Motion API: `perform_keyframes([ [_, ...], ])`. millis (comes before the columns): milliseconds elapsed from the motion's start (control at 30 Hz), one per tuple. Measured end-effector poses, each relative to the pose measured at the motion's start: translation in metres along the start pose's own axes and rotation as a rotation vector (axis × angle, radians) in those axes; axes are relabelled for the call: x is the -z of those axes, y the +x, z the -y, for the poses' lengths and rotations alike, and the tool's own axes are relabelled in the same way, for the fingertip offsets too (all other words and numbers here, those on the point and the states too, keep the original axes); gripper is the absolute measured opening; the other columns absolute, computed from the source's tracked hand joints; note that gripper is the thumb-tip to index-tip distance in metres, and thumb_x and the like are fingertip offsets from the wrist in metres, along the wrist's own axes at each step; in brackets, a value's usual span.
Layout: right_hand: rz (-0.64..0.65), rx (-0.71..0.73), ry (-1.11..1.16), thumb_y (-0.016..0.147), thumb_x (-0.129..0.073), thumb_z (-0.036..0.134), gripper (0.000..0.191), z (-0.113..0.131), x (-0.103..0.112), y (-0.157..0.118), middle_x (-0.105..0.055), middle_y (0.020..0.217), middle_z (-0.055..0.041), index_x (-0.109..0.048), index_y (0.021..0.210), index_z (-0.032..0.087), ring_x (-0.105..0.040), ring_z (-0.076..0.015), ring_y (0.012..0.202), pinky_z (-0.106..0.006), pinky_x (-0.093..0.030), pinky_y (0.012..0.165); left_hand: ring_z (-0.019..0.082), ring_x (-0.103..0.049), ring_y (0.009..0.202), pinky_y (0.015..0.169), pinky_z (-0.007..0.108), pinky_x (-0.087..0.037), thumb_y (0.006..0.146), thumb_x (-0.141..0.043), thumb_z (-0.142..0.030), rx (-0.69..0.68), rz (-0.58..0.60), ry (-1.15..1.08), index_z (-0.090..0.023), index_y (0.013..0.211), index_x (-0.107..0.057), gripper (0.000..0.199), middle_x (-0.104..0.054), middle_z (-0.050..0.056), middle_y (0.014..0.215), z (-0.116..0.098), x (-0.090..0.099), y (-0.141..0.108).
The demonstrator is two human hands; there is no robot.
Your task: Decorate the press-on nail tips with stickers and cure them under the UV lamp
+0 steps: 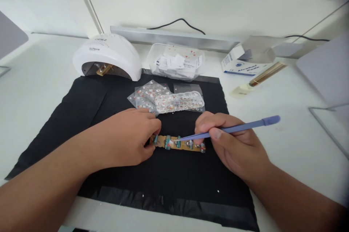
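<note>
A yellowish strip point(161, 141) bearing several green and clear decorated nail tips lies across the black sheet. My left hand point(136, 135) grips its left end between thumb and fingers. In my right hand point(231, 141) are blue-violet tweezers point(240, 127), held like a pen, their tip touching or just over a nail tip point(168, 142) left of the strip's middle. Whether anything is between the tweezer points is too small to tell. Just behind the strip lie a clear case of small decorations point(182, 102) and transparent sticker sheets point(148, 92).
A white lamp point(107, 56) with a strip inside stands at the back left. Behind the stickers is a clear tub of packets point(176, 63). An alcohol pads box point(242, 61) and a brush point(257, 79) are at the back right. The black sheet point(163, 181) covers the white table.
</note>
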State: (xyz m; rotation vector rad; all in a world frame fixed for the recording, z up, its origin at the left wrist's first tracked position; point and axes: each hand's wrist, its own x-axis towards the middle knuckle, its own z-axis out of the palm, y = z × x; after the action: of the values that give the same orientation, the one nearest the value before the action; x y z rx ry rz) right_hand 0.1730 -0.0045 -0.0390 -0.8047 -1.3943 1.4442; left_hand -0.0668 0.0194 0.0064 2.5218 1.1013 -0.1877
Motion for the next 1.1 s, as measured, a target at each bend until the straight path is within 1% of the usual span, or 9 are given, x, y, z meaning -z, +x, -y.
perform_keyframes([
  [267,-0.007,-0.01,-0.003,0.091,-0.061,0.028,0.012,-0.0015,-0.0013,0.0001,-0.064,0.073,-0.0007,-0.073,0.09,0.027,-0.058,-0.0136,0.069,-0.027,-0.046,0.059,0.021,-0.055,0.081,0.074,0.035,-0.042,0.08,-0.057,-0.024,0.005,0.007,-0.01,-0.02,0.08,-0.059,0.005,-0.06,0.003,0.08,-0.0005,-0.0004,0.0006],
  [433,0.015,-0.031,-0.03,0.091,-0.06,0.029,0.013,-0.0011,-0.0001,-0.0016,-0.065,0.074,-0.0008,-0.073,0.092,0.027,-0.059,-0.0144,0.071,-0.028,-0.046,0.061,0.021,-0.055,0.081,0.074,0.035,-0.042,0.081,-0.057,-0.025,0.004,0.005,0.002,-0.02,0.08,-0.059,0.006,-0.06,0.003,0.08,-0.0002,-0.0002,0.0001],
  [733,0.015,-0.053,-0.042,0.091,-0.06,0.03,0.013,0.0,0.0002,-0.0013,-0.065,0.073,-0.0014,-0.072,0.089,0.027,-0.058,-0.0149,0.068,-0.029,-0.046,0.057,0.021,-0.055,0.08,0.073,0.035,-0.042,0.081,-0.057,-0.026,0.008,0.007,0.014,-0.02,0.08,-0.058,0.006,-0.06,0.002,0.08,-0.0002,-0.001,-0.0005],
  [1100,0.011,-0.069,-0.061,0.09,-0.06,0.031,0.013,0.0006,-0.001,-0.0006,-0.065,0.072,-0.0012,-0.072,0.088,0.026,-0.057,-0.0149,0.066,-0.029,-0.044,0.056,0.02,-0.056,0.079,0.072,0.034,-0.041,0.08,-0.058,-0.024,0.0,-0.011,-0.009,-0.019,0.079,-0.059,0.005,-0.061,0.003,0.08,0.0001,-0.0003,-0.0001],
])
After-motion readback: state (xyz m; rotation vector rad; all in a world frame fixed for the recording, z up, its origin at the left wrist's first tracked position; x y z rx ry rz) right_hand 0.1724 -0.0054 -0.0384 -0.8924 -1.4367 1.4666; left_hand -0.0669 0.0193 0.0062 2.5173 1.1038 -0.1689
